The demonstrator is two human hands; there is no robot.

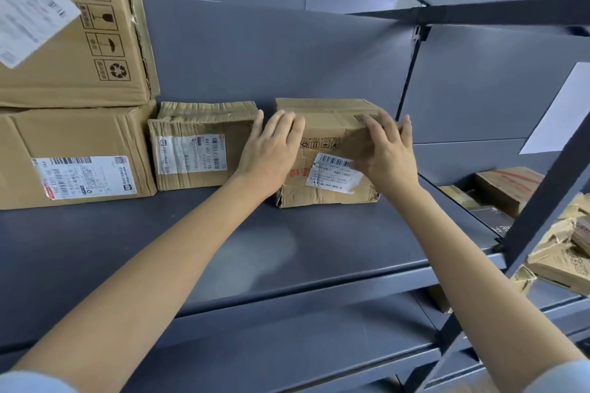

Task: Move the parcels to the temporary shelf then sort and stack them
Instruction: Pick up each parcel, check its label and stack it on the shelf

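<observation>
**Between both hands, a parcel on the shelf**

Between the two hands sits a small crumpled parcel (329, 150) on the grey shelf (223, 249), its white label facing the person. The left hand (271, 150) lies flat against the parcel's left face, fingers straight and pointing toward the back panel. The right hand (386, 150) rests over the front right corner with fingers loosely spread across the top edge; neither hand curls round the box, so it is steadied between palms, not gripped.

Just beyond the left hand's fingertips stands a second small parcel (201, 143), ribbed and dented, with a narrow gap between it and the held one. Further left of that are two large cartons (73, 137), one stacked on the other. Past the right hand, beyond the upright post, loose boxes (507, 188) lie on the neighbouring shelf.

Likely risks: if the parcel is slid leftward, the left fingers could be pinched in the gap. With only palm pressure on soft, torn cardboard, a lift might let it slip or cave in.
</observation>
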